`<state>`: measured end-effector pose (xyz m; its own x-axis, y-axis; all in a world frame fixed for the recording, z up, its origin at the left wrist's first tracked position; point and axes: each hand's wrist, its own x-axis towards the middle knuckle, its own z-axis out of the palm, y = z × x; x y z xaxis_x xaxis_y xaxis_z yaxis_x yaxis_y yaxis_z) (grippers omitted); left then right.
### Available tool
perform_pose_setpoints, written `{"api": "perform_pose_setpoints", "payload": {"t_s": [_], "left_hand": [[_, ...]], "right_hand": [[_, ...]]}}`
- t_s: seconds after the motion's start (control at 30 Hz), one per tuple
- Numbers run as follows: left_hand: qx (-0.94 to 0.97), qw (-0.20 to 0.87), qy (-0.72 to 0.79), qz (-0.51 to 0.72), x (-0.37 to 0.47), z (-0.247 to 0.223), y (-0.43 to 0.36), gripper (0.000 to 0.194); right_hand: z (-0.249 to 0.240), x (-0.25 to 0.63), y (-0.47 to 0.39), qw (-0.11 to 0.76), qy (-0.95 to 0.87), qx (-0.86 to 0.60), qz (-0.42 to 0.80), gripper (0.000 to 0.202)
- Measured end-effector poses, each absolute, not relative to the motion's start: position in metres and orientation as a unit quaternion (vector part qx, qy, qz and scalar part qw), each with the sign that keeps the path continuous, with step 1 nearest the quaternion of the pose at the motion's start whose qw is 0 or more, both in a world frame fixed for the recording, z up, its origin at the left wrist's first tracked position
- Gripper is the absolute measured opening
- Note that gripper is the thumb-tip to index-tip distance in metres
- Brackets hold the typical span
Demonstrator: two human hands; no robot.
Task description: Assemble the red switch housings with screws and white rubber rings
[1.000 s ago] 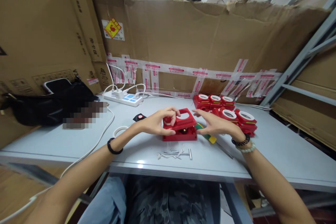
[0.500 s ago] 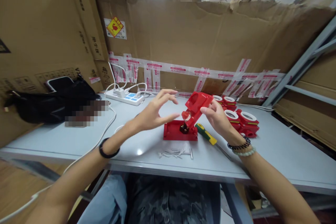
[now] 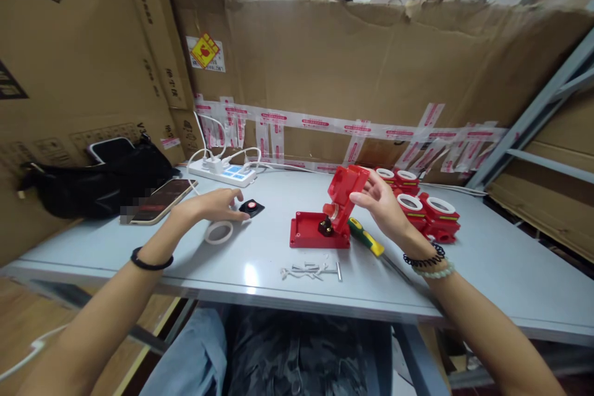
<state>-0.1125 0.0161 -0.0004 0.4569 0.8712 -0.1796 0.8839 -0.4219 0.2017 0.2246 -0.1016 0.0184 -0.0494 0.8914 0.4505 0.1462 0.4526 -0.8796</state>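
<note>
Tilted up in my right hand [image 3: 378, 201] is a red plastic housing [image 3: 347, 192], gripped by its right side. Its lower end sits over a shallow red box base [image 3: 307, 236], and a dark brassy part [image 3: 325, 227] shows between them. My left hand [image 3: 223, 203] is at the left, fingers apart and slightly curled. Its fingertips are beside a black square piece with a red centre [image 3: 252, 207]; whether they touch it I cannot tell. Just below that hand a white ring [image 3: 218, 233] lies on the table.
A green and yellow screwdriver [image 3: 366, 238] lies right of the base, with several screws and a metal pin [image 3: 312, 270] in front. Several red units with white rings [image 3: 434, 216] stand at the right. A power strip [image 3: 223, 171], a phone [image 3: 162, 201] and a black bag [image 3: 93, 182] are at the left.
My left hand has moved left and down, from near the red housing to the black square piece. The housing in my right hand has tipped more upright and shifted slightly.
</note>
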Motion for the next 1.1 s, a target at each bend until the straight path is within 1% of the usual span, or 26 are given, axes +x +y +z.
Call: {"api": "perform_pose_setpoints", "payload": {"t_s": [0.1,0.17,0.27,0.4,0.5,0.57,0.63,0.77,0.83,0.93,1.0,1.07,1.1], "left_hand": [[0.834,0.125,0.537,-0.026,-0.119,0.001,0.014,0.077],[0.842,0.126,0.524,-0.006,-0.122,0.002,0.013,0.071],[0.87,0.118,0.475,0.051,-0.115,0.003,0.005,0.057],[0.924,0.129,0.347,0.1,-0.075,0.009,-0.025,0.035],[0.957,0.165,0.227,0.079,-0.037,0.014,-0.056,0.022],[0.968,0.17,0.177,0.054,-0.017,0.016,-0.073,0.018],[0.974,0.156,0.152,0.057,-0.007,0.017,-0.084,0.016],[0.974,0.1,0.177,0.095,-0.013,0.019,-0.08,0.014],[0.966,0.067,0.224,0.11,-0.026,0.019,-0.063,0.016],[0.933,0.013,0.336,0.128,-0.053,0.017,-0.026,0.029],[0.904,0.021,0.422,0.069,-0.073,0.016,-0.004,0.045],[0.865,0.058,0.498,-0.006,-0.09,0.015,0.007,0.062],[0.851,0.073,0.52,-0.024,-0.098,0.014,0.007,0.068]], "right_hand": [[0.019,0.225,-0.102,0.564,-0.639,-0.403,0.333,0.056],[0.02,0.225,-0.103,0.566,-0.638,-0.406,0.328,0.057],[0.02,0.224,-0.103,0.563,-0.64,-0.408,0.327,0.057],[0.02,0.224,-0.103,0.565,-0.636,-0.409,0.329,0.059],[0.02,0.225,-0.103,0.564,-0.638,-0.41,0.328,0.06],[0.02,0.226,-0.103,0.561,-0.64,-0.411,0.326,0.061],[0.02,0.226,-0.103,0.559,-0.642,-0.414,0.323,0.061],[0.019,0.228,-0.103,0.557,-0.646,-0.413,0.318,0.062],[0.019,0.228,-0.103,0.557,-0.649,-0.414,0.313,0.061],[0.018,0.228,-0.103,0.557,-0.651,-0.412,0.31,0.059],[0.017,0.228,-0.103,0.557,-0.652,-0.411,0.309,0.059],[0.017,0.228,-0.103,0.557,-0.653,-0.411,0.306,0.06],[0.017,0.228,-0.103,0.557,-0.654,-0.411,0.305,0.06]]}}
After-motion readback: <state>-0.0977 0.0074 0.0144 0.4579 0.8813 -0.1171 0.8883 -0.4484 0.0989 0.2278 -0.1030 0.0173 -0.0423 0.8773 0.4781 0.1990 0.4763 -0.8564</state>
